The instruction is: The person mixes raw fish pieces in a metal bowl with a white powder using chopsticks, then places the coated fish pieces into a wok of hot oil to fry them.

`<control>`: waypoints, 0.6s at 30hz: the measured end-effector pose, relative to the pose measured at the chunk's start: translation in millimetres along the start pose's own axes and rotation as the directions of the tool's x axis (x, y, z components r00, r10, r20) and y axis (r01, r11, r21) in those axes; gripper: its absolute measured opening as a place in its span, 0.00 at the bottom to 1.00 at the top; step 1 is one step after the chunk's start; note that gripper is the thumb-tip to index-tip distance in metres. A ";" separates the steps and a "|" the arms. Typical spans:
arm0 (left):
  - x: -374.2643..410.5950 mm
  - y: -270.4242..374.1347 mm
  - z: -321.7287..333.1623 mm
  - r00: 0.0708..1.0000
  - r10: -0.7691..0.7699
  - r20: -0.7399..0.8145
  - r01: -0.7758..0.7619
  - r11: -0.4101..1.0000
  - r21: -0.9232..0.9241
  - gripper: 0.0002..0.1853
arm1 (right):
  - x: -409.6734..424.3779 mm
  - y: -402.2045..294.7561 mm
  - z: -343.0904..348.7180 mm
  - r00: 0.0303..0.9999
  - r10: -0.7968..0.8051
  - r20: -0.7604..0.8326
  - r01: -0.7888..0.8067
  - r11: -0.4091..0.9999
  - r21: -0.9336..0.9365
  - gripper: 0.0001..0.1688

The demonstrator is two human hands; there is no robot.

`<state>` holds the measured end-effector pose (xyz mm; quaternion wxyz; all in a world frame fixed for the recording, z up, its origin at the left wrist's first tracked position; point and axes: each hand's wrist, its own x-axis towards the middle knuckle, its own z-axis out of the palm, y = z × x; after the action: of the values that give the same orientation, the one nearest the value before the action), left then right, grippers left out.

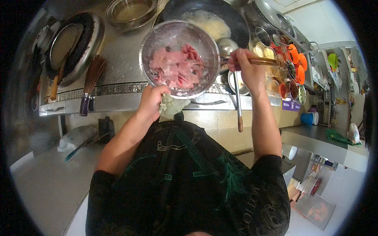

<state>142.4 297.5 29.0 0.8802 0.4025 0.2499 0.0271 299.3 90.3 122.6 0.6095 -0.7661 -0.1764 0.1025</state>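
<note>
My left hand (153, 101) grips the near rim of a stainless steel mixing bowl (144, 56), with a crumpled pale cloth (174, 106) bunched by its thumb. Pieces of raw pink meat (177, 67) lie in the bowl. To the right, my right hand (248, 66) is closed around a pair of wooden chopsticks (264, 61), whose tips point right. A metal ladle (227, 47) with a wooden handle end lies below that hand. Behind the bowl, a dark wok (174, 10) contains bubbling yellowish oil (217, 25); the bowl overlaps its near edge.
A brush of stiff bristles (94, 70) and a tilted pan (97, 38) holding a strainer stand at left. A metal pot (131, 11) sits at the back. On the right are seasoning containers (283, 88), orange-handled ones (299, 73) and a small white bowl (243, 88).
</note>
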 end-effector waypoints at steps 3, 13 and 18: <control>-1.4 9.0 7.9 0.999 0.034 -0.023 -0.033 0.999 0.035 0.06 | -13.1 28.0 12.8 0.992 0.113 -0.053 -0.108 0.990 0.090 0.15; 5.0 -9.7 4.7 0.995 -0.048 0.084 0.043 0.997 0.062 0.03 | -7.1 20.8 67.4 0.975 0.148 -0.164 -0.023 0.805 0.593 0.14; -6.0 2.3 11.6 0.997 -0.032 0.076 0.028 0.998 0.048 0.05 | -8.5 12.9 51.4 0.970 0.026 -0.241 0.100 0.863 0.495 0.16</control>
<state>142.9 289.5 39.5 0.8798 0.4200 0.2227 -0.0074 274.3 130.6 97.4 0.8066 -0.5838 -0.0834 0.0400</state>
